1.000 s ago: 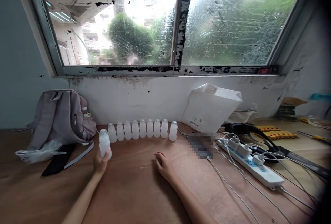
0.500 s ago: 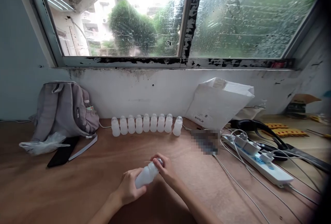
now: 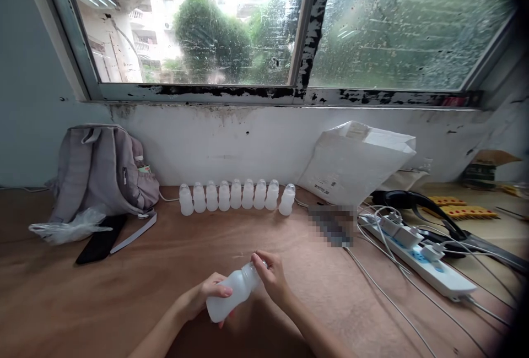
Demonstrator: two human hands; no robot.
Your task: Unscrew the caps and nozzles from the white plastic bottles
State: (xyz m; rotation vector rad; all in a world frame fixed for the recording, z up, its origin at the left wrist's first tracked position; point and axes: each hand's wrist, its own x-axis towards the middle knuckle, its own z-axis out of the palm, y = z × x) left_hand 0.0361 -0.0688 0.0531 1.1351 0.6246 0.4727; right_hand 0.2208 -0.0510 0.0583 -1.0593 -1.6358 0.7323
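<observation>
A frosted white baby bottle [image 3: 232,295] is held tilted over the near part of the table, its top pointing up and to the right. My left hand [image 3: 210,294] is wrapped around the bottle's body, thumb across the front. At the upper end, my right hand [image 3: 269,276] grips the clear cap, with fingers partly covering it. Beyond my hands, a row of several similar bottles [image 3: 236,195] stands upright near the wall. The rightmost bottle [image 3: 286,200] sits slightly apart from the others.
A grey backpack [image 3: 97,173] leans at the left, with a clear plastic bag [image 3: 72,227] and a black flat object [image 3: 99,242] before it. On the right are a white bag [image 3: 355,162], a power strip [image 3: 430,264] with trailing cables, a black strap-like object [image 3: 417,209] and yellow parts [image 3: 463,211].
The bottle has turned in my hands, showing more of its body. My left thumb now lies across its front, and my right hand has shifted slightly right and down at the cap.
</observation>
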